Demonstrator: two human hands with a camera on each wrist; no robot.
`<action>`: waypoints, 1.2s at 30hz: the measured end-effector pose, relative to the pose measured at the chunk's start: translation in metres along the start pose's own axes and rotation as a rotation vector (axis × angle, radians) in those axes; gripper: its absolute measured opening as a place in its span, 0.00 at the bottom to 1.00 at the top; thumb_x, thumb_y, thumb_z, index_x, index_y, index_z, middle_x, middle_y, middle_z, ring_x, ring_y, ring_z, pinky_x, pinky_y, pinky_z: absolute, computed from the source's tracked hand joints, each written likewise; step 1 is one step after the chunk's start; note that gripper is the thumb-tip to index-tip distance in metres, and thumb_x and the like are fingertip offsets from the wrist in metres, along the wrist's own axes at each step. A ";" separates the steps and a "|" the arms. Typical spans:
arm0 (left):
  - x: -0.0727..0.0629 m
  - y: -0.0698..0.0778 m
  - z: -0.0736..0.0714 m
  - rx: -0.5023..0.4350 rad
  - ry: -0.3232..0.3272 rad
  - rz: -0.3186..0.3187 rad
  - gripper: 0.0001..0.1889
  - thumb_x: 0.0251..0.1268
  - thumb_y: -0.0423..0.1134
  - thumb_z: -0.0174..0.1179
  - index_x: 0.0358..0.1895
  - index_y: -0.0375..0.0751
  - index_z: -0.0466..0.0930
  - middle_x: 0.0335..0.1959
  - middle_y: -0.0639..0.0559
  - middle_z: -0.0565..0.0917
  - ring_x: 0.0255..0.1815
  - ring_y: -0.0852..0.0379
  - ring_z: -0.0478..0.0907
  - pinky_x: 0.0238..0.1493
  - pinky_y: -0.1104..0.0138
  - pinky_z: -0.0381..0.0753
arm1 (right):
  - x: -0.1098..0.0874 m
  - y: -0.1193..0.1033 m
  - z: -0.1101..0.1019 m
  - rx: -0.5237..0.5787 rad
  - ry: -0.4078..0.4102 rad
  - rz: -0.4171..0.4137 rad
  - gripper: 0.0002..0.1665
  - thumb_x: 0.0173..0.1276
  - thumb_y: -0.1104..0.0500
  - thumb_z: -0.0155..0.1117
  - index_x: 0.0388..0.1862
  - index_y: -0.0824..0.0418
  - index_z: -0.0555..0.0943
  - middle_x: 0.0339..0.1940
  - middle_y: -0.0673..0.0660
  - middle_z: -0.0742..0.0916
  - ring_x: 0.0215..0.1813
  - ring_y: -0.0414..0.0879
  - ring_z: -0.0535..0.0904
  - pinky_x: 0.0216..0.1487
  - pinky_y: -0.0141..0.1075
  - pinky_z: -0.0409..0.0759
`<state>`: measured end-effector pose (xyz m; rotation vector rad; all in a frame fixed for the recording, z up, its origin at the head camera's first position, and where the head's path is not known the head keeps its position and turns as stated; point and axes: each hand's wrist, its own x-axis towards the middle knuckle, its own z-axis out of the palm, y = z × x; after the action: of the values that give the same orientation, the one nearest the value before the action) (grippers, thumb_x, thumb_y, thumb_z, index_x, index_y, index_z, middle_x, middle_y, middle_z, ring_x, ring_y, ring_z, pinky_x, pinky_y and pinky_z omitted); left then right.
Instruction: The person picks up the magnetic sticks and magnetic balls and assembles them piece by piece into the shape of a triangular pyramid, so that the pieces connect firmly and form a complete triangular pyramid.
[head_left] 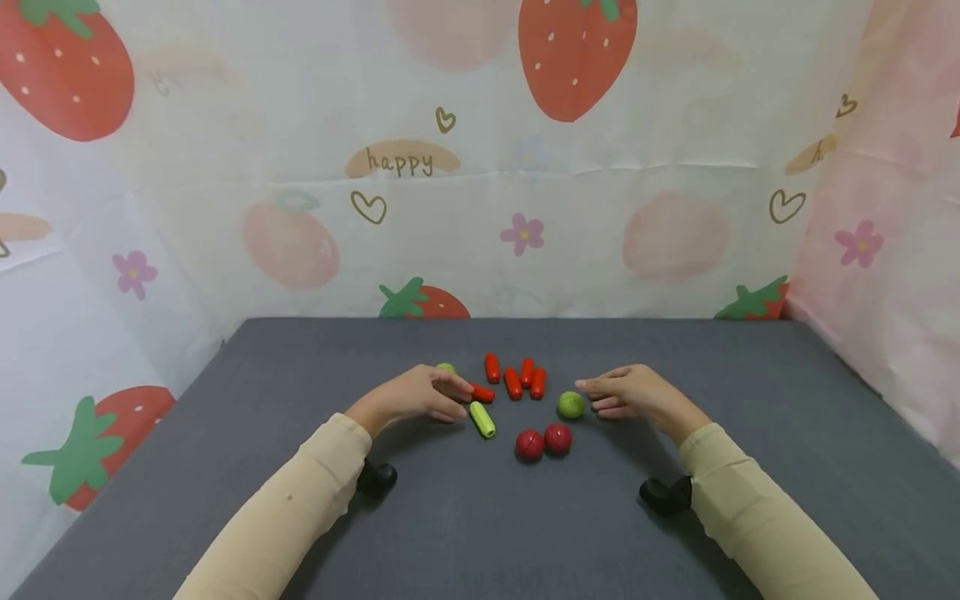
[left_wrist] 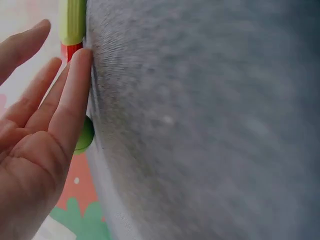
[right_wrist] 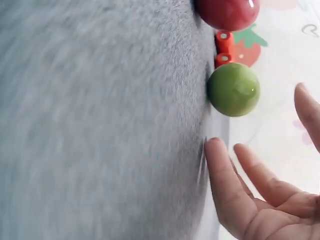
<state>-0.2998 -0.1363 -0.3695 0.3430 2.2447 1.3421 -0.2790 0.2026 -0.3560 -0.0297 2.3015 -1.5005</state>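
Note:
My left hand (head_left: 416, 394) hovers low over the grey table with fingers spread and nothing in its grasp. Just off its fingertips lies a light green cylinder (head_left: 482, 420), with a red cylinder (head_left: 482, 392) behind it. A green ball (head_left: 446, 367) peeks out beyond that hand's knuckles, mostly covered by it. On the other side, my right hand (head_left: 640, 395) holds nothing, its fingers loosely extended and the thumb apart. Close to its fingertips sits another green ball (head_left: 571, 405), with a gap between them in the right wrist view (right_wrist: 234, 90).
Two red balls (head_left: 529, 445) rest side by side nearer to me, between the hands. Farther back, several red cylinders (head_left: 513, 383) lie in a loose group. A patterned cloth (head_left: 465, 242) hangs behind the grey table (head_left: 495, 533) and along its sides.

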 end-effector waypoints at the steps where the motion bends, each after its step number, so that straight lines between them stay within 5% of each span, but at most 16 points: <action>1: 0.000 0.001 0.000 -0.002 0.003 -0.004 0.22 0.61 0.33 0.68 0.60 0.39 0.80 0.61 0.44 0.81 0.53 0.57 0.83 0.53 0.62 0.86 | 0.001 -0.001 0.001 0.000 -0.011 0.004 0.41 0.69 0.46 0.67 0.69 0.73 0.69 0.69 0.71 0.75 0.63 0.56 0.80 0.57 0.37 0.85; 24: 0.007 0.001 0.004 0.010 -0.023 0.023 0.18 0.63 0.32 0.66 0.57 0.37 0.84 0.60 0.43 0.83 0.55 0.57 0.82 0.54 0.64 0.85 | 0.010 -0.011 0.011 -0.115 -0.015 0.055 0.34 0.65 0.53 0.71 0.62 0.74 0.76 0.48 0.60 0.86 0.38 0.41 0.83 0.44 0.34 0.87; 36: 0.004 0.000 0.011 0.175 0.053 0.057 0.14 0.61 0.34 0.68 0.50 0.43 0.88 0.52 0.49 0.87 0.53 0.56 0.77 0.47 0.71 0.78 | 0.012 -0.007 0.013 -0.150 0.012 0.027 0.29 0.65 0.54 0.72 0.56 0.73 0.80 0.43 0.58 0.88 0.37 0.40 0.84 0.43 0.34 0.87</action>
<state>-0.2976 -0.1262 -0.3744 0.4402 2.4203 1.1977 -0.2867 0.1861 -0.3582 -0.0312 2.4099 -1.3158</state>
